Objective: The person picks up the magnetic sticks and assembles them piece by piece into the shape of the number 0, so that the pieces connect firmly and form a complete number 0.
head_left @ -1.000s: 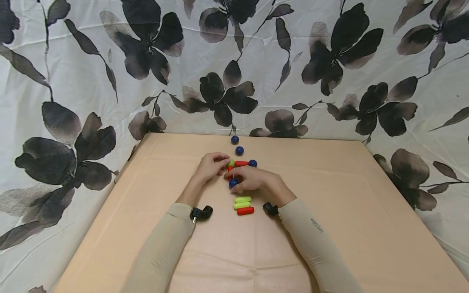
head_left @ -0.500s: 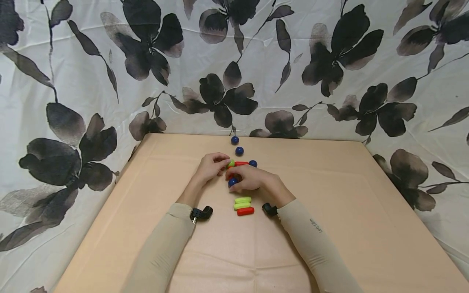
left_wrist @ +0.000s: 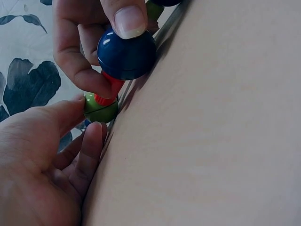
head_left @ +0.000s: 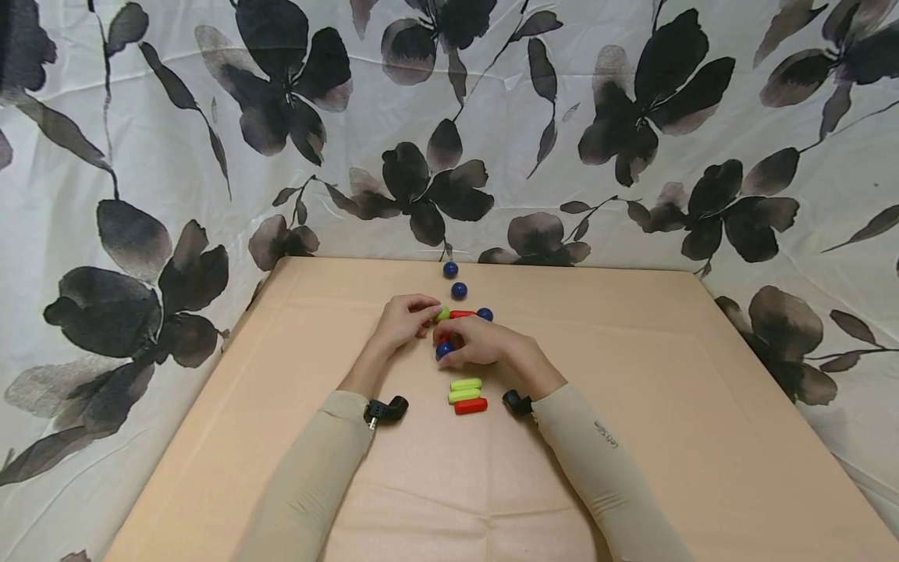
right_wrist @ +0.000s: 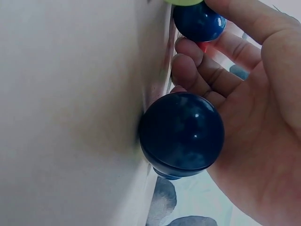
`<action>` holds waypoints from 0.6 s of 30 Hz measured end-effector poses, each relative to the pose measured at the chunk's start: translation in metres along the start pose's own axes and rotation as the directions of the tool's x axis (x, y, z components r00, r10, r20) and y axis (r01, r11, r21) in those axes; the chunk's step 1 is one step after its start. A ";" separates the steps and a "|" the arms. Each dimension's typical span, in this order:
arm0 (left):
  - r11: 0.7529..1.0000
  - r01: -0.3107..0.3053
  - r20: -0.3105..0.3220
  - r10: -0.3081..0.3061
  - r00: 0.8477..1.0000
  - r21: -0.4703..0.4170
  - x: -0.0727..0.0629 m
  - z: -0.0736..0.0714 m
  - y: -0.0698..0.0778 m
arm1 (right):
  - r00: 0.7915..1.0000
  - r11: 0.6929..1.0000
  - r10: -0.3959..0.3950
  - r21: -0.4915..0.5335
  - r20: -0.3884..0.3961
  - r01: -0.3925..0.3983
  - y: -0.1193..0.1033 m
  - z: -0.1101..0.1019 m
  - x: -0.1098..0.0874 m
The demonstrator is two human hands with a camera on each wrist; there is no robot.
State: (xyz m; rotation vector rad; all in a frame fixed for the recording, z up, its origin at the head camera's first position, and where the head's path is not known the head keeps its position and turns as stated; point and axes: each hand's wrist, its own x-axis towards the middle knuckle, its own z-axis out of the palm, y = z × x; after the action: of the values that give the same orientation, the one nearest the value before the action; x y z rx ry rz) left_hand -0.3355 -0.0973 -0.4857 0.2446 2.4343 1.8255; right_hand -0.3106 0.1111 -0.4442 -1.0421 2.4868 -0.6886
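Little has shifted over the last second: the right hand (head_left: 485, 343) has drawn slightly toward the left hand (head_left: 402, 320), carrying its blue ball (head_left: 445, 350) a touch nearer the green ball (head_left: 442, 314), while both forearms stay planted on the tan table (head_left: 702, 437).

Counted in the head view, four blue balls show: the held one, one (head_left: 485, 314) at the far end of a red rod (head_left: 462, 314), and two loose ones (head_left: 459, 289) (head_left: 450, 268) lined up toward the floral cloth (head_left: 175, 140). One green ball shows. Three loose rods lie side by side just near the wrists: two yellow-green (head_left: 466, 383) (head_left: 464, 394) and one red (head_left: 470, 405), all with their long axes running left to right.

In the left wrist view, the short red rod (left_wrist: 110, 87) joining the held blue ball (left_wrist: 127, 52) to the green ball (left_wrist: 100, 109) tilts, its long axis running from the green ball up to the blue one. In the head view that rod is almost hidden by fingers.

The right hand pinches the blue ball, thumb on top and fingers curled beneath. The left hand pinches the green ball between thumb and fingertips, steadying it against the table. In the right wrist view a blue ball (right_wrist: 181, 134) fills the foreground against the palm, another (right_wrist: 197, 21) beyond.
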 end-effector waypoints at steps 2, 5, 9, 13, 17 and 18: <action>1.000 0.004 0.003 -0.004 1.000 -0.002 0.000 0.000 0.000 | 1.000 1.000 -0.003 0.002 -0.002 0.003 0.000 0.000 0.000; 1.000 0.009 0.004 -0.009 1.000 -0.005 0.000 0.000 0.000 | 1.000 1.000 -0.007 -0.002 -0.006 0.007 -0.001 0.000 0.000; 1.000 0.011 0.007 -0.011 1.000 -0.011 0.000 0.000 0.000 | 1.000 1.000 -0.003 -0.012 -0.008 0.003 -0.001 0.001 0.001; 1.000 0.006 0.007 -0.006 1.000 -0.012 0.000 0.000 0.000 | 1.000 1.000 0.008 -0.022 -0.013 -0.008 -0.001 0.002 0.002; 1.000 0.001 0.003 0.000 1.000 -0.012 0.000 0.000 -0.001 | 1.000 0.999 0.008 -0.031 -0.018 -0.009 0.000 0.004 0.003; 1.000 -0.001 0.002 0.001 1.000 -0.010 0.000 0.000 -0.001 | 1.000 1.000 0.006 -0.029 -0.018 -0.006 0.000 0.003 0.002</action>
State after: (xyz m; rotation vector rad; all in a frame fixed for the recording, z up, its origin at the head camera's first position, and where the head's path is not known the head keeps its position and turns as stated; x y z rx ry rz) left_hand -0.3357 -0.0972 -0.4871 0.2470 2.4238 1.8366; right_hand -0.3104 0.1083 -0.4469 -1.0425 2.5210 -0.6643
